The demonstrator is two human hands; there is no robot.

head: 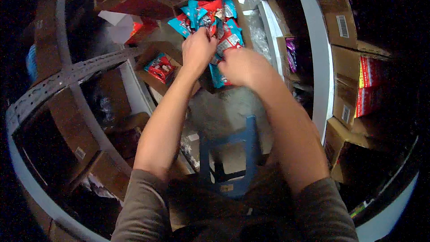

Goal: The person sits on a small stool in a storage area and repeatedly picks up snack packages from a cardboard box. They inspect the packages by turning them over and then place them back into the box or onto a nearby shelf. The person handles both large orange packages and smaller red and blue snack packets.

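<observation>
Red and teal snack packets (211, 8) fill a cardboard box (248, 35) in front of me. My left hand (199, 47) reaches into it from above, thumb and fingers closed around the edge of one packet (219, 28) that stands tilted up. Close beside it, my right hand (245, 65) is low over the near right part of the same box, its fingers curled against the packets. Those fingertips are partly hidden, so whether they grip one is unclear. One packet near them shows a white printed label (229, 42).
A smaller cardboard box (153, 80) holding a similar packet (162, 69) lies left of my left hand. Metal shelving uprights (273, 30) and cartons (344, 84) flank me on the right. Perforated shelf rails (67, 77) run along the left. A blue plastic stool (250, 148) stands below my arms.
</observation>
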